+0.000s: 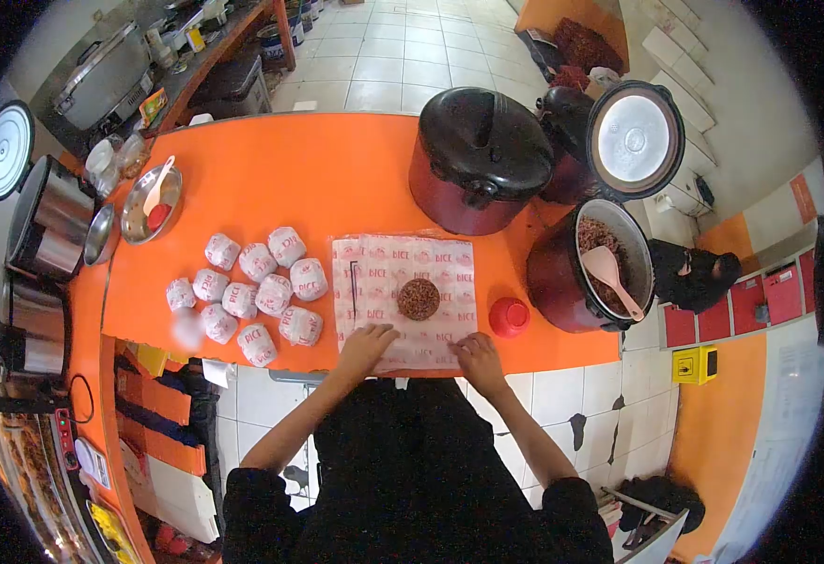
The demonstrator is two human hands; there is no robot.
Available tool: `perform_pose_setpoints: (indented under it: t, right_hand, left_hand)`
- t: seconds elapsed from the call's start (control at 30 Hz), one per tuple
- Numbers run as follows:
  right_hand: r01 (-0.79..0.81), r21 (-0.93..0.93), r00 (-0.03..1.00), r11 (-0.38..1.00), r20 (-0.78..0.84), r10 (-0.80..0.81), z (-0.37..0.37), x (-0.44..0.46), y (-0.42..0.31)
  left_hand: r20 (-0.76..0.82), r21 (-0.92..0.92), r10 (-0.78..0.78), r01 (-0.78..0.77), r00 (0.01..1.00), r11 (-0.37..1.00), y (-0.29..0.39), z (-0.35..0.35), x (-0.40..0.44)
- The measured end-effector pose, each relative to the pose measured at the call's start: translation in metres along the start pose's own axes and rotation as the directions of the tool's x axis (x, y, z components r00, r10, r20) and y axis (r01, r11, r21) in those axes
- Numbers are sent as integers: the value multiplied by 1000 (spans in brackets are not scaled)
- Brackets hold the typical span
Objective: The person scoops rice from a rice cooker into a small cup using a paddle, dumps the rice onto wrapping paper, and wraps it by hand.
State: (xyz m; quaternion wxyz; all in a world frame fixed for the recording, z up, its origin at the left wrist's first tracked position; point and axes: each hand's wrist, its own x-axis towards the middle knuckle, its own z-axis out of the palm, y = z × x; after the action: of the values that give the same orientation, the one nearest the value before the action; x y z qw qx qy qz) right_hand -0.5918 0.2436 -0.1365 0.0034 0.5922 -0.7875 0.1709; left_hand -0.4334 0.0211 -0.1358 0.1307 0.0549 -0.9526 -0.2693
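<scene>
A mound of brown rice (419, 299) sits on a stack of white wrapping paper (374, 268) printed with red "RICE" lettering. My left hand (366, 350) rests on the paper's near left part, its fingers stretched out. At the near right corner, the bent fingers of my right hand (478, 360) pinch the paper's edge. Just right of the paper stands a small red cup (509, 318). Several wrapped rice balls (240, 300) in the same printed paper are grouped to the left.
An open rice cooker (548, 273) with brown rice and a pink rice paddle (609, 277) stands at the right. Behind the paper is a closed cooker (481, 155). A metal bowl (135, 226) with a paddle sits at the far left of the orange table (309, 169).
</scene>
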Motion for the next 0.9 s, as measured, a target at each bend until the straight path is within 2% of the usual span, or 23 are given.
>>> perform_pose_setpoints:
  t: [0.07,0.1,0.17,0.2,0.3,0.37,0.4,0.47,0.5,0.57,0.6,0.63,0.67,0.73,0.77,0.83,0.9]
  right_hand:
    - [-21,68,995,997,99,14,0,-5,15]
    - [-36,101,989,994,147,21,-4,-3,18]
    - [-79,294,986,952,164,31,-20,3,20]
    - [-101,387,984,916,176,35,-28,6,22]
    - [-22,579,999,815,-23,43,-20,15,43]
    - [-119,853,934,507,-77,349,12,20,55]
    - [-115,943,869,313,-57,491,20,26,55]
    - [-115,982,775,148,-5,632,33,44,51]
    - [-104,992,722,64,31,691,38,53,49]
    - [-180,940,633,291,-116,766,65,66,60]
    - [-228,891,589,393,-195,784,69,75,60]
    - [-356,787,542,504,-266,797,70,77,61]
    - [-439,699,593,565,-248,766,64,77,61]
    - [-561,481,685,674,-188,704,51,79,64]
    - [-553,467,711,690,-166,683,51,82,66]
    - [-546,440,753,713,-115,648,54,81,67]
    - [-592,336,740,733,-133,659,57,79,66]
  left_hand:
    - [168,55,-70,61,983,997,-17,-3,-13]
    - [170,-5,-49,50,984,999,-26,-5,-17]
    - [168,-127,-4,25,986,992,-36,-11,-19]
    - [143,-225,-44,75,989,972,-38,-16,-19]
    - [52,-462,-182,185,982,867,-42,-27,-13]
    - [-45,-562,-293,218,955,797,-50,-23,-5]
    - [-55,-661,-407,272,912,699,-54,-15,1]
    - [-35,-826,-614,323,789,462,-56,4,19]
    - [-86,-769,-649,364,756,526,-52,7,28]
    - [-200,-636,-698,451,688,626,-45,11,46]
    - [-249,-539,-656,461,713,705,-45,10,55]
    - [-290,-433,-611,469,736,770,-45,9,63]
    - [-321,-319,-565,475,760,820,-47,9,66]
    - [-193,-91,-566,559,802,824,-53,16,66]
    - [-123,29,-574,581,810,813,-54,16,66]
    - [-84,84,-573,579,815,811,-56,17,63]
    - [-50,105,-584,586,810,803,-54,16,64]
